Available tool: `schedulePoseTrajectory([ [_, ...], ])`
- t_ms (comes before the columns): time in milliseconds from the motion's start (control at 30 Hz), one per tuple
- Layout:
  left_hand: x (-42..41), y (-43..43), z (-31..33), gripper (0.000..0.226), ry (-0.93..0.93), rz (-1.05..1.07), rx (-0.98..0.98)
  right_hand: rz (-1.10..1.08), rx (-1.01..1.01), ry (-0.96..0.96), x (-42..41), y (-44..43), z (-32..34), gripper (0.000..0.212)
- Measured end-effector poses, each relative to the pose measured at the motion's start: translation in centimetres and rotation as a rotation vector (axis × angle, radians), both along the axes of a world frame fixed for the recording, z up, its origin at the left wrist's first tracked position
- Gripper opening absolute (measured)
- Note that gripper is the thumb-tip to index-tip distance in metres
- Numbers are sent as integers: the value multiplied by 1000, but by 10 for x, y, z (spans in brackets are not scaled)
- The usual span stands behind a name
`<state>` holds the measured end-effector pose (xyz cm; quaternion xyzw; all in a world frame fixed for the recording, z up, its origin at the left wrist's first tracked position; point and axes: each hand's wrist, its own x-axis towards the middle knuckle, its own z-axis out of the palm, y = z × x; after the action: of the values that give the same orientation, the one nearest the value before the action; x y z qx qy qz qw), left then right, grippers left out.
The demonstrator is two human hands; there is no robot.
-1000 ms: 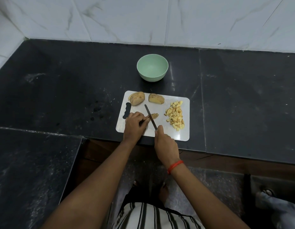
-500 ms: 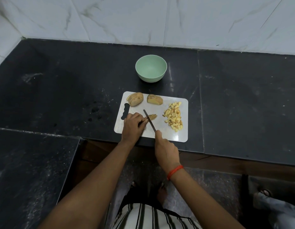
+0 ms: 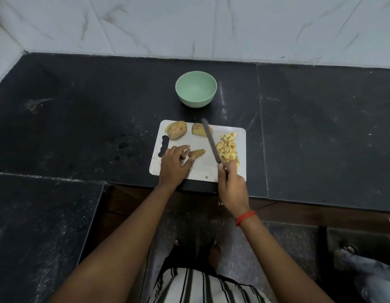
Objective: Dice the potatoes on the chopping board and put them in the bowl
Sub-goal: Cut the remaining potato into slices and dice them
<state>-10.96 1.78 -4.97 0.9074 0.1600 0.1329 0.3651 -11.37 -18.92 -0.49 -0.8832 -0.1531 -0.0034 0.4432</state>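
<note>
2 hands work the chopping board (image 3: 202, 169). My left hand (image 3: 174, 164), fingers loosely apart and gripping nothing, sits at 8 o'clock of 1 small potato slab (image 3: 196, 153). Cut potato is stiff but wet and slippery, so I'd pin it from above with curled fingertips. 2 sliced halves (image 3: 176, 130) wait at the board's 11 and 12 o'clock, with 1 empty bowl (image 3: 196, 102) beyond on the bench (image 3: 80, 127). 1 knife (image 3: 210, 143) is clamped in my right hand (image 3: 232, 182), and 1 diced pile (image 3: 228, 147) lies at 3 o'clock.

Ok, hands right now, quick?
Left hand: open, fingers by a brown-skinned potato piece.
Right hand: gripping the long grey-bladed knife.
</note>
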Motion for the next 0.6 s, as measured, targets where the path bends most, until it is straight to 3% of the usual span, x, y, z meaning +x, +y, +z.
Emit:
schedulePoseTrajectory([
  [100,5,-1,9,57,163,-90,184,-87,129,19,29,-11,-3,16],
  [200,14,-8,17,44,222,-142,307,-111,196,34,36,-21,-12,17],
  [467,45,-26,24,23,261,-263,202,-169,241,27,36,-22,-21,18],
  [600,50,-55,33,32,180,-196,-33,-159,250,30,35,-23,-19,17],
])
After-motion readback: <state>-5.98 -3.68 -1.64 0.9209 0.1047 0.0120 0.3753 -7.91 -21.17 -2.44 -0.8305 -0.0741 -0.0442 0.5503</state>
